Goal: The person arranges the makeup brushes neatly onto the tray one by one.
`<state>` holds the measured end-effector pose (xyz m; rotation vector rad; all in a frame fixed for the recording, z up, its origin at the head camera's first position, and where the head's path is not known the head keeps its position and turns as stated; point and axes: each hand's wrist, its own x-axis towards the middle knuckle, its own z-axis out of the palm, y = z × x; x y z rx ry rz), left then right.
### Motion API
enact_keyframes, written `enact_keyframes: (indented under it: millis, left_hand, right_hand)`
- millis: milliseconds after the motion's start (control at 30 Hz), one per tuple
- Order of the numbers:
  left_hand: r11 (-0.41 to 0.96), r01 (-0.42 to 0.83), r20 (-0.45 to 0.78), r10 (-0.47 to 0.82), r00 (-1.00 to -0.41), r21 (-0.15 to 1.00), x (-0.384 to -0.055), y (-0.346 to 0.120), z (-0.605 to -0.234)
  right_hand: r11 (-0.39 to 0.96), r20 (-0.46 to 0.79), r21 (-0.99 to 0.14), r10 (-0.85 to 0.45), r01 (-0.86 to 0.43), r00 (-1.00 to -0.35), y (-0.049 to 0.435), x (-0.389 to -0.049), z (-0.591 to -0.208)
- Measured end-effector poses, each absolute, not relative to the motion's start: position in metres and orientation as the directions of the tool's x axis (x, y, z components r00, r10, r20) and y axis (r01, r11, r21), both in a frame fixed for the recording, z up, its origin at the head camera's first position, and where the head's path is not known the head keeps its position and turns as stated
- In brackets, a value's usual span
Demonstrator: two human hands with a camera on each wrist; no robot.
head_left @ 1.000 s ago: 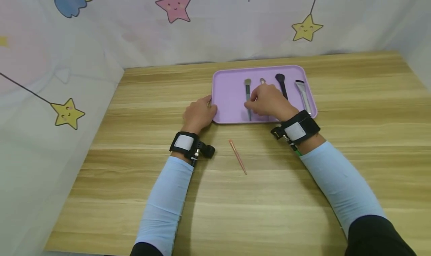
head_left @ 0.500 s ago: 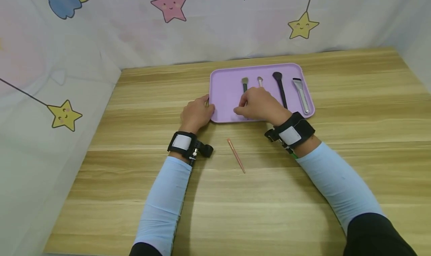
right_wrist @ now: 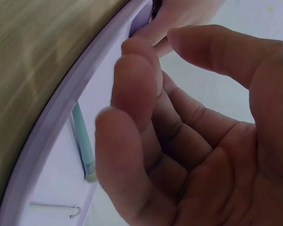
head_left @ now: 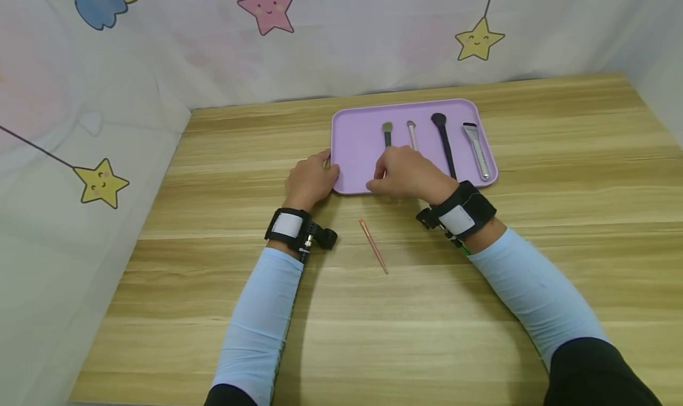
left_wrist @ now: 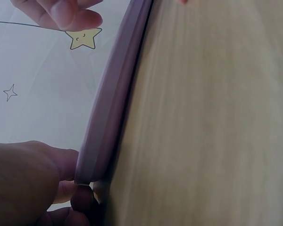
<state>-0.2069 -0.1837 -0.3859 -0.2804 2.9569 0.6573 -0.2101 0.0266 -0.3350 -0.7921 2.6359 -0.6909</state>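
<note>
A lilac tray (head_left: 354,151) lies near the back of the wooden table. My left hand (head_left: 309,182) grips its left edge, thumb at the rim and fingers partly beneath, as the left wrist view shows the tray's side wall (left_wrist: 108,103). Over the tray's front part hovers my right hand (head_left: 408,175), loosely curved and holding nothing. Partly behind that hand are a green-handled makeup brush (head_left: 387,134) and a slim pale brush (head_left: 412,134). Farther right in the tray lie a black makeup brush (head_left: 444,142) and a silver flat-topped brush (head_left: 476,150).
A thin pink makeup brush (head_left: 373,246) lies on the table (head_left: 427,335) in front of the tray, between my forearms. Behind the table hangs a white cloth (head_left: 341,56) printed with stars.
My right hand has moved left and toward me, from over the middle brushes to the tray's front part, uncovering more of the black and silver brushes. The left hand keeps its grip.
</note>
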Motion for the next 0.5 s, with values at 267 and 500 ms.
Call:
enact_keyframes:
  millis: [267, 500]
  left_hand:
    - [0.892, -0.178, -0.11, -0.146, -0.983, 0.416, -0.205, -0.1831, -0.3848]
    - [0.891, -0.177, -0.107, -0.145, -0.984, 0.419, -0.2049, -0.1833, -0.3854]
  right_hand:
    - [0.732, -0.225, -0.521, -0.614, -0.439, -0.757, 0.0265, -0.208, -0.3358]
    - [0.744, -0.273, -0.489, -0.627, -0.455, -0.73, 0.0247, -0.2052, -0.3352]
